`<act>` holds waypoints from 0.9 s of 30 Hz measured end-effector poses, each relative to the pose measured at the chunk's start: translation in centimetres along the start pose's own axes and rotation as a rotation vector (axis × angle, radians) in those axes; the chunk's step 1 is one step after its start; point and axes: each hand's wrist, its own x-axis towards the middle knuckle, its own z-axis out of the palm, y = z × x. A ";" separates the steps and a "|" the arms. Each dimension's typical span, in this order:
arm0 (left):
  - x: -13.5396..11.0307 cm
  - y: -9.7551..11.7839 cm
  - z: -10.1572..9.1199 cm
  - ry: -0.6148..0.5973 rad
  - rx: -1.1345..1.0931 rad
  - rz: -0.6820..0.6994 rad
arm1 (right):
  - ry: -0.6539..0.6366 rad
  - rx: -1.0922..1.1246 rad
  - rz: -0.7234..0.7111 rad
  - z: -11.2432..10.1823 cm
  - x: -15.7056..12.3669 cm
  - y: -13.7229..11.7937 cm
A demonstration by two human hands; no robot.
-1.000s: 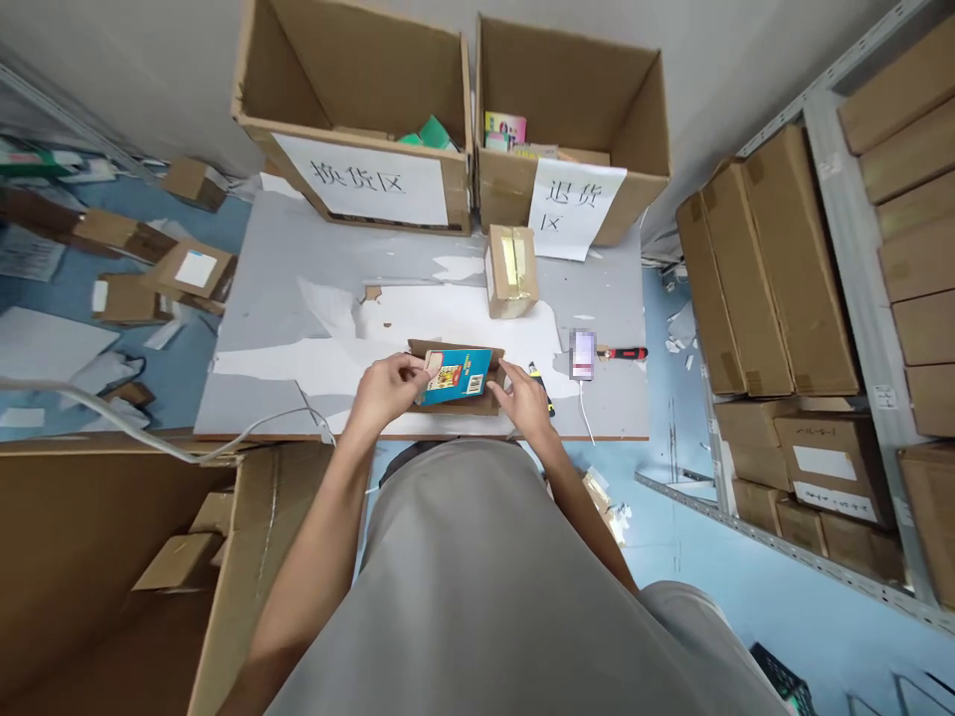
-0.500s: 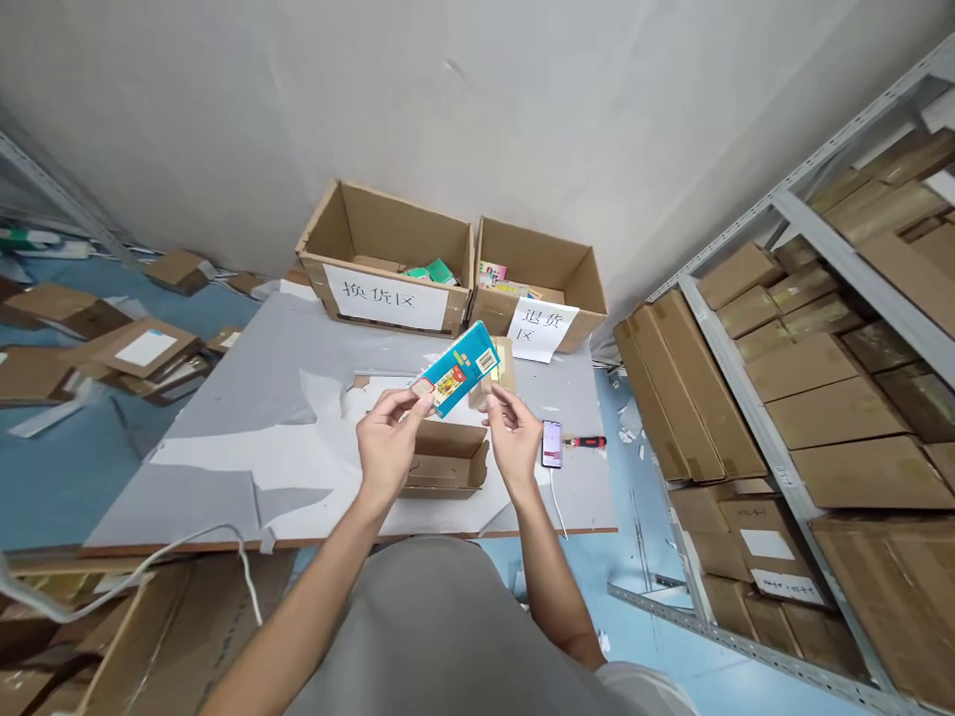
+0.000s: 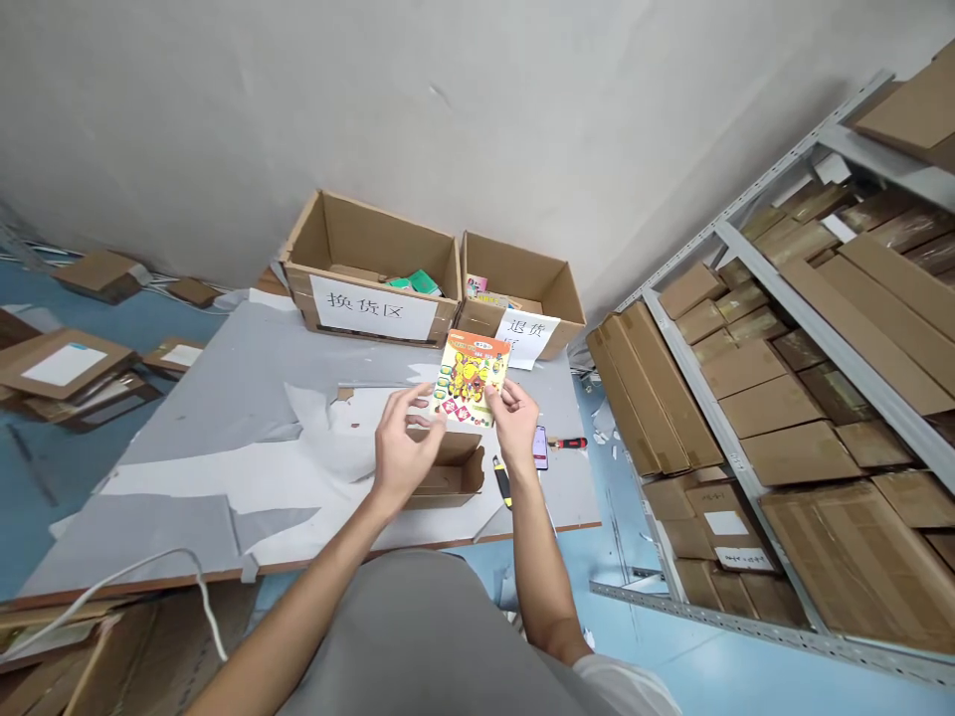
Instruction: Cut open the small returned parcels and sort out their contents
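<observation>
A flat, brightly printed package (image 3: 470,376) is held up over the table, its face covered with yellow cartoon figures under an orange band. My left hand (image 3: 403,443) pinches its lower left edge between thumb and fingers. On the other edge, the thumb and fingers of my right hand (image 3: 514,418) close on the same package. Below the hands sits a small open cardboard box (image 3: 452,475), partly hidden by my left hand. Close to my right wrist lies a yellow and black utility knife (image 3: 502,482).
Two open cardboard bins with handwritten signs, a left bin (image 3: 298,293) and a right bin (image 3: 571,298), stand against the wall with goods inside. A phone (image 3: 540,447) and a red-black tool (image 3: 571,444) lie right. Shelving (image 3: 735,447) full of cartons flanks the table (image 3: 254,358).
The package has been turned from its blue barcoded side to its yellow cartoon face. The utility knife has come into sight by my right wrist. The view has shifted slightly.
</observation>
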 end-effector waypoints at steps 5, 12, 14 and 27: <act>1.9 -0.2 -1.4 -0.174 -0.396 -0.485 | -0.076 0.036 0.029 0.4 -0.8 0.1; 3.6 -0.9 -4.2 -0.129 -0.056 -0.127 | 0.035 -0.554 -0.253 0.4 -0.8 1.7; 4.3 -0.8 -5.5 -0.172 0.179 0.122 | -0.019 -0.846 -0.421 0.3 -0.9 2.0; 6.8 1.5 -8.9 -0.318 0.562 0.543 | -0.157 -1.037 -0.653 2.3 -1.9 2.7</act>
